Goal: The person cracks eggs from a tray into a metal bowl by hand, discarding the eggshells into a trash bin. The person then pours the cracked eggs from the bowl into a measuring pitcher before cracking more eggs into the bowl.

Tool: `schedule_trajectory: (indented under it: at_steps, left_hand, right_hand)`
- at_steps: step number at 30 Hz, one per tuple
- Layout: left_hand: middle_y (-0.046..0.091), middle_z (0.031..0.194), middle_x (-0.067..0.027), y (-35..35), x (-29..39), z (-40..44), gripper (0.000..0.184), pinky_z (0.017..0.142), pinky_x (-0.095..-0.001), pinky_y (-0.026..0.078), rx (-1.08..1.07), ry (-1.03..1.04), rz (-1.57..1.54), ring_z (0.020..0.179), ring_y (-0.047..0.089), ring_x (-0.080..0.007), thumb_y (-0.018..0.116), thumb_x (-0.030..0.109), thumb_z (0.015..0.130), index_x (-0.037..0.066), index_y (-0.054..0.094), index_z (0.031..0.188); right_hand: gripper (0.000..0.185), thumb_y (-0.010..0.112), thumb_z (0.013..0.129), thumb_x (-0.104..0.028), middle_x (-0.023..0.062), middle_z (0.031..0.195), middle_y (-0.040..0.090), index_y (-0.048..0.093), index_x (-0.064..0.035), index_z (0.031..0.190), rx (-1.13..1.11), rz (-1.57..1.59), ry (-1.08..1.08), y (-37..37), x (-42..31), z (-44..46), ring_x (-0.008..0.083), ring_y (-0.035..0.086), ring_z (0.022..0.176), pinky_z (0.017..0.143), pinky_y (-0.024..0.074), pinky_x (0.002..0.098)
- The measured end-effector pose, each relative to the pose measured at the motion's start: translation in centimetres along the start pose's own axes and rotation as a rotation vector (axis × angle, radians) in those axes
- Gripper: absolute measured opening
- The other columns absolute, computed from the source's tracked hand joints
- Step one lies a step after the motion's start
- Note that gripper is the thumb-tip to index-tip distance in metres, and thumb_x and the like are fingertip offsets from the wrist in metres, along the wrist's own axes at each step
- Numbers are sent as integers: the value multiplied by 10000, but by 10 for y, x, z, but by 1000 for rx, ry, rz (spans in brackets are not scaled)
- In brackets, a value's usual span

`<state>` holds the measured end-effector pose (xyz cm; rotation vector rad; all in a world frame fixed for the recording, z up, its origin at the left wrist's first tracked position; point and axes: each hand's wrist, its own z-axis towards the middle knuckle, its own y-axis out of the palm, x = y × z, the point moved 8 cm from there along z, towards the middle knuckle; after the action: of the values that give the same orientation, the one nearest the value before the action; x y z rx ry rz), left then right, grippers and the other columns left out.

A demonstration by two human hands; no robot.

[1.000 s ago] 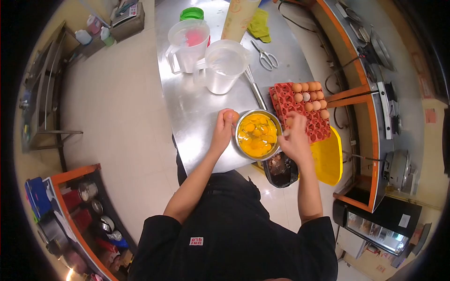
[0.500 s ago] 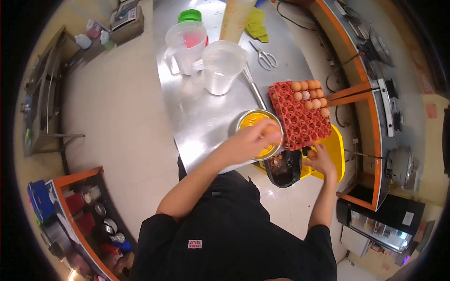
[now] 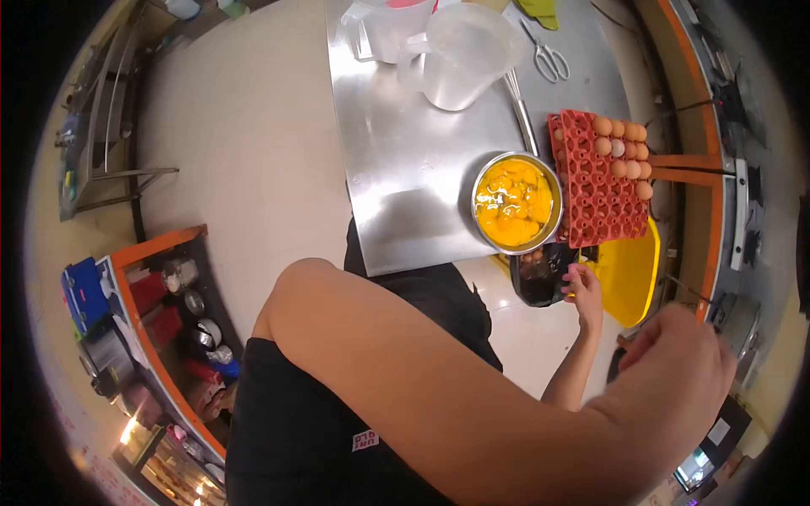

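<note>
Sitting beyond the right fingers [image 3: 580,277] is the egg bowl [image 3: 558,207]

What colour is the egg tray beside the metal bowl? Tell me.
The egg tray is red, shown best in the head view.

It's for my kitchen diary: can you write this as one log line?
left hand: blurred; right hand: near black container; metal bowl: yolks inside; egg tray: partly filled; whisk: on table

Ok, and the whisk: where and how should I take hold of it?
Likely the middle of its handle, from above: the whisk lies flat, handle slim and straight. Its butt end sits close to the bowl, and its wires lie beside the nearer pitcher, leaving mid-handle freer.
</note>
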<state>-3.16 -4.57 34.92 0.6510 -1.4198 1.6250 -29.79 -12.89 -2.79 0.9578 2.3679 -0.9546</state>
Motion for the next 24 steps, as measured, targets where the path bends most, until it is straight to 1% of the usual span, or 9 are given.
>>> schedule_trajectory:
  at_steps: [2,3,5,8,9,11,13,19,24]
  left_hand:
    - [633,797,-93,-21,-14,-5,301,696,-445,566,65,63,292,696,677,-267,608,268,905,26,605,1084]
    - [618,875,-93,-25,-34,-12,282,654,-419,525,-32,-29,129,814,679,-259,621,283,911,43,610,1059]
    - [645,931,-104,-36,-81,-30,328,627,-386,516,-120,-139,34,849,690,-282,633,366,929,95,611,1113]
    - [683,916,-123,-36,-207,-70,332,689,-348,530,-130,-596,-46,772,693,-278,610,361,986,117,578,1210]
    - [654,871,-86,-28,-255,-92,293,683,-307,514,-41,-645,-138,716,648,-198,552,332,1032,88,578,1193]
    - [615,842,-37,-11,-323,-132,333,616,-261,479,110,-750,-488,656,584,-124,479,358,1071,62,567,1196]
    - [593,829,-14,-3,-364,-164,381,561,-221,429,176,-849,-533,617,544,-85,433,386,1088,44,553,1204]
    - [579,789,-23,6,-441,-189,386,542,-228,421,407,-777,-572,606,540,-83,430,387,1090,48,544,1236]
    - [637,827,-68,7,-490,-181,359,627,-288,498,452,-774,-365,676,603,-136,489,385,1066,78,552,1241]
  right_hand:
    - [352,614,995,-360,65,1026,700,614,-100,1232,-36,74,14,21,27,16,129,658,747,605,531,292]
    - [371,606,998,-342,71,1010,701,579,-91,1270,-51,105,3,27,39,26,135,657,734,589,524,281]
    - [420,590,1004,-305,84,977,703,508,-72,1344,-98,178,-21,59,19,17,145,657,710,558,511,261]
    - [539,580,1006,-290,119,981,723,385,-55,1449,-134,309,-37,93,7,13,162,671,697,522,497,245]
    - [564,577,1010,-291,138,1001,729,345,-73,1476,-163,307,-29,103,2,16,166,680,712,521,499,247]
    - [512,578,1012,-246,128,1016,698,369,-66,1443,-155,421,-57,116,-4,22,169,681,710,517,504,249]
    - [469,573,1010,-208,119,1022,673,386,-59,1414,-113,525,-79,124,-4,30,165,678,703,512,506,253]
    - [388,529,980,-98,86,1003,639,425,-70,1353,16,604,-126,135,3,45,128,616,629,475,472,250]
    - [312,516,961,-74,58,950,627,473,-85,1270,133,702,-113,139,-6,37,102,522,543,441,421,230]
